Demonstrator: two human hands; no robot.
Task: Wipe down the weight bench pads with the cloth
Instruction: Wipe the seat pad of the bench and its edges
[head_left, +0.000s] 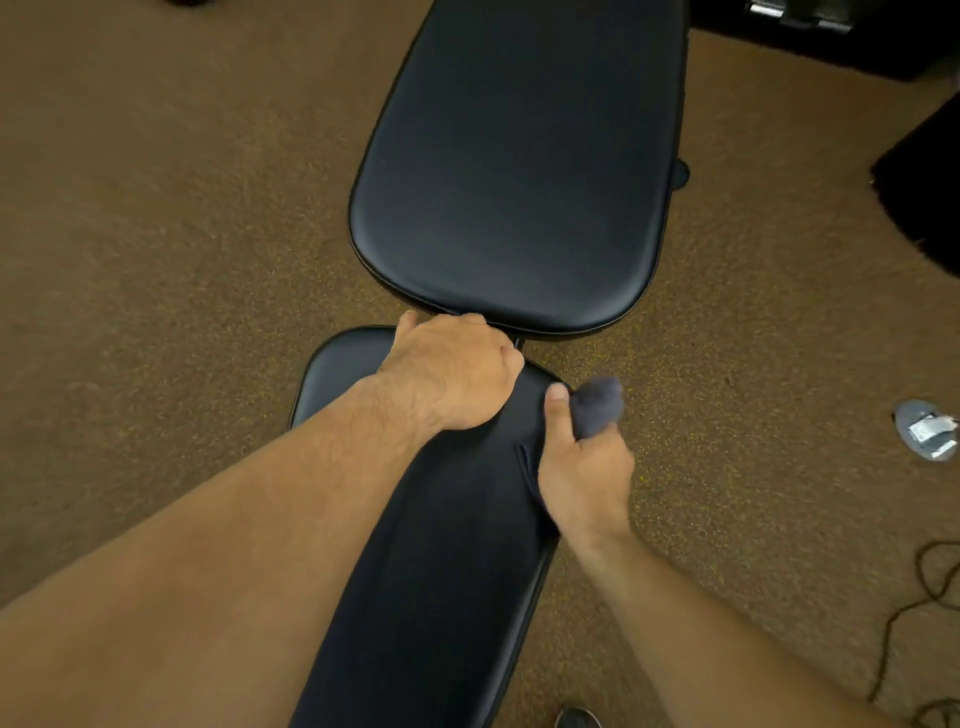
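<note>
Black, smooth, leather-like upholstery covers both cushions of the weight bench: the long, narrow near pad (441, 571) running up from the bottom of the view, and the wider, round-cornered far pad (509, 182) beyond a small gap. The left hand (452, 374) lies on the far end of the near pad, knuckles up, its fingers bent down over that end and out of sight, so it seems to grip the cushion and steady it. The right hand (587, 478) is at the right edge of the same pad, fingers closed round a small blue-grey cloth (597, 405) bunched into a wad that sticks out past the thumb, which lies straight along the pad's edge. The wad is blurred, and whether it touches the upholstery or hangs just off the side cannot be told. By its look the cloth is light, soft and limp and will crush to any shape; it is best held as a loose ball or folded flat under the palm, so that a broad face meets the surface. The pads look firm but yielding, slick enough for cloth to glide, and too heavy to shift under a wipe. Pressing down should be safe, though the rolled edges likely need a cloth-wrapped finger. Speckled brown floor (156, 260) surrounds the bench, with a dark cable (924, 597) lying at the right.
</note>
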